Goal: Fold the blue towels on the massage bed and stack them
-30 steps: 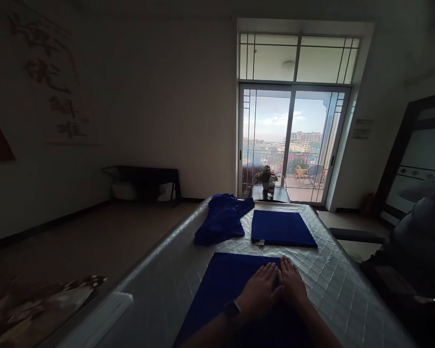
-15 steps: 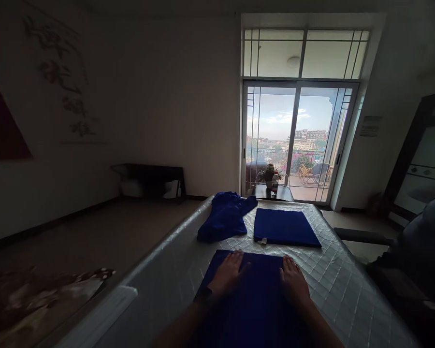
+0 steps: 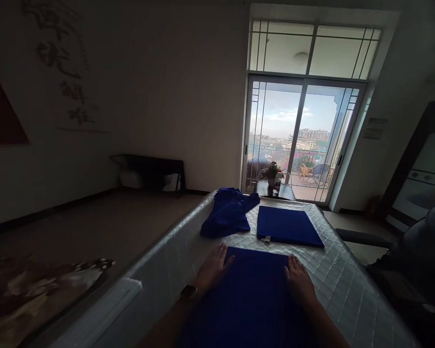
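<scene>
Got the near blue cloth (image 3: 255, 295) flat in front of me on a silvery quilted bed (image 3: 355, 290). My left hand (image 3: 212, 270), watch (image 3: 188, 291) on that wrist, is at the cloth's far left corner, and my right hand (image 3: 300, 279) is at its far right corner. Both are open, palms down, thumbs angled in over the blue; can't tell how hard they're pressing. Just past the cloth and a bit right lies a squared-off blue piece (image 3: 289, 226) with a little white tag (image 3: 267, 239). Past it to the left, there's a crumpled blue garment (image 3: 228, 212).
</scene>
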### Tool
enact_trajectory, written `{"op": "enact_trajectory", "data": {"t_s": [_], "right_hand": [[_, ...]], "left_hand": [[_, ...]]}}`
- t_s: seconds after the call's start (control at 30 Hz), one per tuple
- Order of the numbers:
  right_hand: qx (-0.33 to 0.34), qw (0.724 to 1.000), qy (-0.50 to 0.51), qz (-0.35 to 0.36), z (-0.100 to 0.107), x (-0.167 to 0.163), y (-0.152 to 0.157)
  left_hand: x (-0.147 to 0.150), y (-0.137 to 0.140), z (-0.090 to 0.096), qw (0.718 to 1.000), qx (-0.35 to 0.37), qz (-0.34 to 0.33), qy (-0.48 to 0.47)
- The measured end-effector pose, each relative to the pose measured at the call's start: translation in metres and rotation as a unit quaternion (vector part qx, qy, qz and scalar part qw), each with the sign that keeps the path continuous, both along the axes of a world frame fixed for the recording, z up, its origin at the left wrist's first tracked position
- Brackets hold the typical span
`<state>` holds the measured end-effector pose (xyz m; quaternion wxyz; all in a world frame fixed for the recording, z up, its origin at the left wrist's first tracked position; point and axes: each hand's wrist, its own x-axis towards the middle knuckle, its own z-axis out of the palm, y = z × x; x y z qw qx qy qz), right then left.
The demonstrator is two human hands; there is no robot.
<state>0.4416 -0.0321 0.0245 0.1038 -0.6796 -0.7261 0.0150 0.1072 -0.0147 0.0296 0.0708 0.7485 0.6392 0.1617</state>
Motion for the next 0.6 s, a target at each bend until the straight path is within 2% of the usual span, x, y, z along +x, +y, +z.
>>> {"op": "enact_trajectory", "data": {"t_s": [0.17, 0.3, 0.43, 0.5, 0.6], "right_hand": [[0.034, 0.999, -0.010, 0.025, 0.004, -0.001, -0.003], [0.002, 1.000, 0.013, 0.022, 0.004, 0.002, -0.001], [-0.015, 0.999, 0.020, 0.019, 0.003, 0.003, 0.000], [-0.015, 1.000, 0.023, 0.016, 0.003, 0.003, -0.001], [-0.014, 1.000, 0.024, 0.012, 0.005, 0.001, -0.002]], "left_hand": [[0.000, -0.001, -0.002, 1.000, 0.011, 0.002, -0.004], [-0.003, 0.001, 0.000, 1.000, 0.006, -0.001, -0.008], [-0.002, 0.004, 0.013, 1.000, -0.013, 0.010, -0.020], [0.011, 0.002, 0.023, 1.000, 0.008, 0.003, -0.019], [0.056, -0.005, 0.031, 0.997, 0.040, -0.062, -0.009]]}}
